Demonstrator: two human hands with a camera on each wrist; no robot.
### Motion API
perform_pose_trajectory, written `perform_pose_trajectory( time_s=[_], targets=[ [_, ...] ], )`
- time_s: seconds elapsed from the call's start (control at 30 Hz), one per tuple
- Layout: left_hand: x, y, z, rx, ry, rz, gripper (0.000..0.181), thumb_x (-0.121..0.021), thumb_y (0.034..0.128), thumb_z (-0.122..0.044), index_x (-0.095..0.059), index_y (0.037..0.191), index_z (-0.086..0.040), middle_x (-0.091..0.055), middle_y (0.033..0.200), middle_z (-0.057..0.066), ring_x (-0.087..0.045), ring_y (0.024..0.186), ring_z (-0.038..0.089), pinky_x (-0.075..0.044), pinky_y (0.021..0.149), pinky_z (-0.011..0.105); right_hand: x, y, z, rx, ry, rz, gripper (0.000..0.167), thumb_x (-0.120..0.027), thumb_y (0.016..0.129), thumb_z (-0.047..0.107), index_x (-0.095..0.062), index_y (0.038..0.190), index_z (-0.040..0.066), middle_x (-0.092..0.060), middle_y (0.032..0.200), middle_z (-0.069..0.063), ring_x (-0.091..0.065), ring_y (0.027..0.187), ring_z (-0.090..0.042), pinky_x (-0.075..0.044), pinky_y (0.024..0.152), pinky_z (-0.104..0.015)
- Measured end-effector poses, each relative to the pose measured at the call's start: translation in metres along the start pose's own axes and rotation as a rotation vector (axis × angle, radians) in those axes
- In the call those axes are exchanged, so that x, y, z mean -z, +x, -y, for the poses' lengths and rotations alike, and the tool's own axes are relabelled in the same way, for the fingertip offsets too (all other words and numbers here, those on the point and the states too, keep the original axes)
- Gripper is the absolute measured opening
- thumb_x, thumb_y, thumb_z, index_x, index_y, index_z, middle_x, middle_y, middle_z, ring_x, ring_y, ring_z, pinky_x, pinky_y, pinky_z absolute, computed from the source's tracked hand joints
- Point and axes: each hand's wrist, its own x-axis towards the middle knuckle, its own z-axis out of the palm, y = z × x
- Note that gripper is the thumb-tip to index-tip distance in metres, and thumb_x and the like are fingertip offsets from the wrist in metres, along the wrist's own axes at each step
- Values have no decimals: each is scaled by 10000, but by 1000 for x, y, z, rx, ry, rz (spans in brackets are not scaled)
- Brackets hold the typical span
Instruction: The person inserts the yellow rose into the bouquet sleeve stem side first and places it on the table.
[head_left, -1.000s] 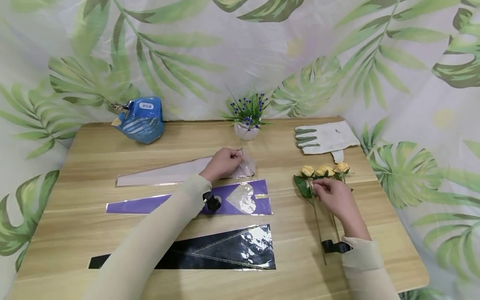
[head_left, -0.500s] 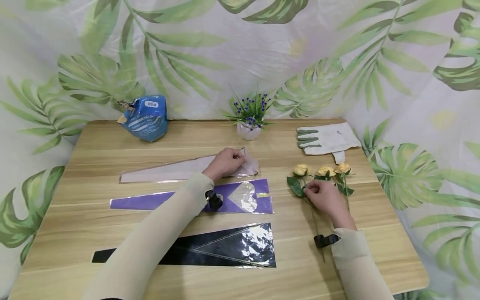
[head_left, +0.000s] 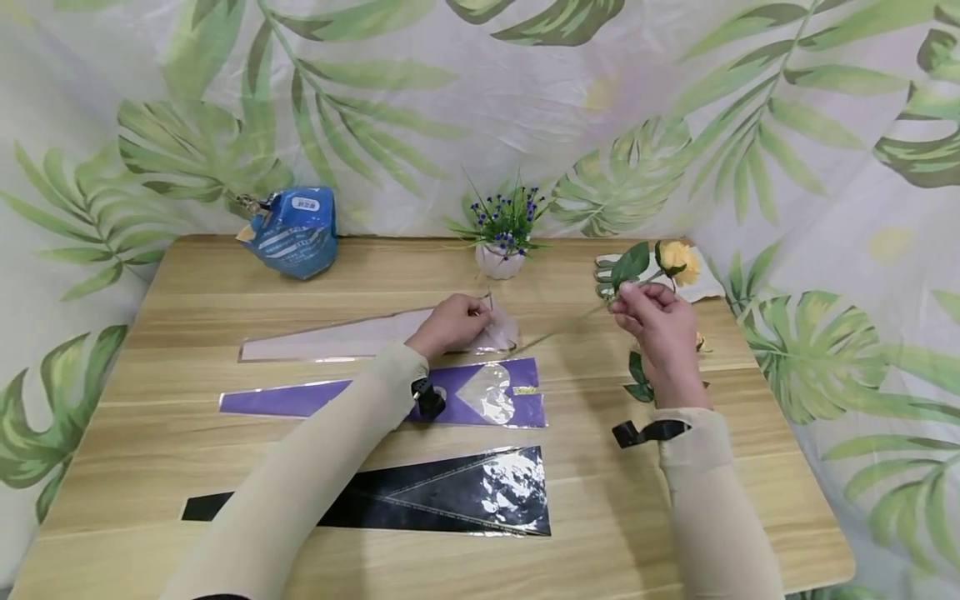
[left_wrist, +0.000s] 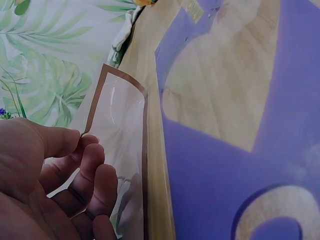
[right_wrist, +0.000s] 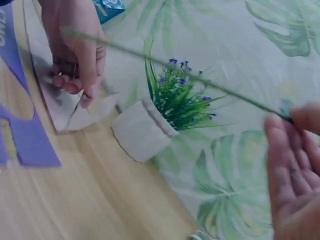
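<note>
My left hand [head_left: 455, 323] pinches the upper edge of a pale, brown-rimmed flower sleeve [head_left: 337, 337] near its wide end. In the left wrist view, the thumb and fingertips hold that rim [left_wrist: 95, 105], and the sleeve's mouth stands raised off the table. Above the table at the right, my right hand [head_left: 660, 329] pinches a yellow artificial rose [head_left: 678, 262] by its stem, just under the leaves. The rose's thin green stem [right_wrist: 200, 80] slants down to the left, its end near the sleeve's wide end. Other yellow roses lie partly hidden beneath the right hand, their leaves [head_left: 639, 387] showing.
Purple [head_left: 285, 405] and black [head_left: 442, 492] sleeves lie flat in front of the pale one. A small potted plant [head_left: 500, 260], a blue bag [head_left: 296, 237] and a white glove [head_left: 705, 279] stand or lie along the table's back edge.
My right hand has picked one yellow rose up off the table, raising it and turning its stem toward the left. The left hand keeps its pinch on the pale sleeve and has hardly moved.
</note>
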Motion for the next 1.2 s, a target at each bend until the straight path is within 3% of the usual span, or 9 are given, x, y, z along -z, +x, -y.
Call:
perform_pose_trajectory(
  time_s=[0.13,0.3,0.47,0.57,0.7,0.83,0.97,1.2],
  targets=[
    [0,2,1,-9,2,5,262,-599,1029,-276,-755,954,-79,-686,951,47,-552,728,203,-451,694,346,-15,15,-19,142,-9,-147,276,-852,828,90,-602,880,-15,-691,812,-139,-722,708,-216,-588,645,-296],
    [-3,4,0,-21,3,22,270,-600,1032,-290,-750,933,-88,-681,919,34,-539,686,186,-446,658,337,-15,22,-34,267,-9,-255,271,-846,828,66,-598,870,-34,-663,819,-163,-714,674,-224,-589,634,-310],
    [-4,7,-3,-28,-2,30,283,-598,1031,-289,-745,940,-65,-671,884,51,-531,672,181,-442,650,336,-9,26,-31,323,51,-285,265,-836,822,12,-574,840,-26,-665,812,-184,-706,647,-239,-592,626,-345],
    [-5,6,-5,-21,15,32,283,-595,1029,-298,-748,958,-70,-668,888,54,-538,684,189,-448,657,342,-8,29,-33,339,25,-270,277,-838,825,33,-568,825,-28,-651,785,-178,-705,639,-248,-593,630,-353],
    [-6,5,-6,5,83,23,262,-597,1019,-320,-755,979,-115,-657,901,29,-555,736,199,-447,677,354,-12,32,-46,297,-18,-248,304,-847,831,92,-567,836,-26,-629,762,-152,-709,659,-246,-594,668,-340],
    [-8,6,-4,10,99,30,252,-597,1023,-333,-752,977,-140,-652,889,26,-554,734,206,-444,671,354,-15,32,-58,189,-15,-239,309,-841,843,113,-562,865,-18,-624,765,-134,-715,699,-237,-594,714,-342],
    [-9,8,-3,-10,86,50,252,-590,1031,-336,-746,996,-141,-658,901,29,-556,716,198,-458,659,350,-11,32,-60,108,2,-249,327,-842,845,121,-540,882,1,-647,812,-138,-716,723,-236,-590,765,-393],
    [-5,7,-8,-51,110,55,245,-587,1034,-329,-738,995,-139,-665,909,26,-580,780,212,-468,744,367,-8,43,-67,48,-20,-222,331,-825,862,113,-512,911,19,-667,837,-143,-715,713,-230,-571,823,-446]
  ],
)
